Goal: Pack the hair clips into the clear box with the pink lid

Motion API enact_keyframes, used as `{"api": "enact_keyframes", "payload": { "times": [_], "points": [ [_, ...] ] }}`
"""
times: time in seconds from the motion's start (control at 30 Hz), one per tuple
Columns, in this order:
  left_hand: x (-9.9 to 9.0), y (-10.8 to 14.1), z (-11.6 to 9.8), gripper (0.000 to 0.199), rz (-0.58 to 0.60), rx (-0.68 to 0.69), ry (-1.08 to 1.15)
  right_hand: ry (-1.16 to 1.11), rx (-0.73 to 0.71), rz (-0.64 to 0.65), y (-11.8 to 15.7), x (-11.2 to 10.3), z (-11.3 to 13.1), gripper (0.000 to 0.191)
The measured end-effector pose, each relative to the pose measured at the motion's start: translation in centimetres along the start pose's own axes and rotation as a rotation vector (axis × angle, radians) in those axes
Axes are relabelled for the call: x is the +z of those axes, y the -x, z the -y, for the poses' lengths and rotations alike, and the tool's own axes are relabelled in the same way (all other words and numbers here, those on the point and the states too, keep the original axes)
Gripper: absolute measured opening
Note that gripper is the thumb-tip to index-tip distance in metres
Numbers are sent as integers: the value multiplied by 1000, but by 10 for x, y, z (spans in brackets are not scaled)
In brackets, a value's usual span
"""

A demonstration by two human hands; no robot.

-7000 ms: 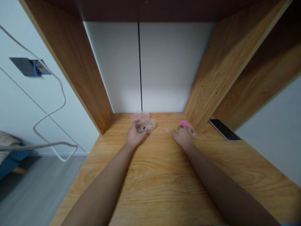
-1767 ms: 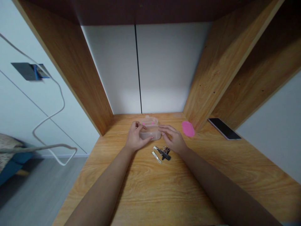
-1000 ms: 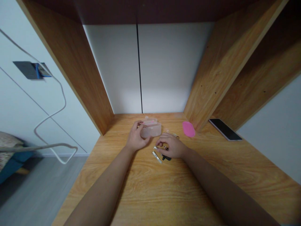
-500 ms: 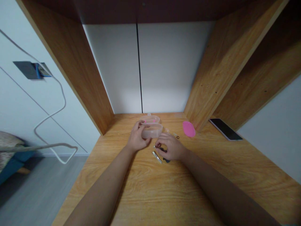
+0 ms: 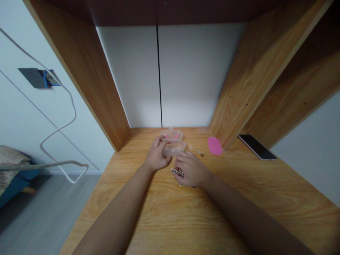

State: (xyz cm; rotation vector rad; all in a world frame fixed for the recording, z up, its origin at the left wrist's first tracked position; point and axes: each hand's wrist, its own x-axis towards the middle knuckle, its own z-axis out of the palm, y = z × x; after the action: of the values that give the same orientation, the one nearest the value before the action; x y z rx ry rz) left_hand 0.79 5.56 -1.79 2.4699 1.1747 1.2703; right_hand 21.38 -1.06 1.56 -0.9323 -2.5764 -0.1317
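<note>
the wooden desk (image 5: 180,219) leaves open room for movement nearest the viewer. the right hand (image 5: 190,170) is clenched around a metal clip (image 5: 176,172), apparently pinched for lifting. the left hand (image 5: 157,156) grasps the left end of the clear case (image 5: 173,148), presumably to steady it, open and near the desk's back edge. rightward lie a black ring (image 5: 202,155), a pink piece (image 5: 214,146) and, past the upright board (image 5: 240,95) limiting sideways reach, a phone (image 5: 257,146).
</note>
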Motion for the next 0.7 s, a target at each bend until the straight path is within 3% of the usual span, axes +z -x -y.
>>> {"api": "enact_keyframes", "payload": {
  "times": [0.33,0.7],
  "points": [
    [-2,-1,0,61,1,9,3,-59,2,65,1,-1,14,11],
    [-2,-2,-3,64,13,-9,23,-149,-143,84,0,0,7,14]
  ]
}}
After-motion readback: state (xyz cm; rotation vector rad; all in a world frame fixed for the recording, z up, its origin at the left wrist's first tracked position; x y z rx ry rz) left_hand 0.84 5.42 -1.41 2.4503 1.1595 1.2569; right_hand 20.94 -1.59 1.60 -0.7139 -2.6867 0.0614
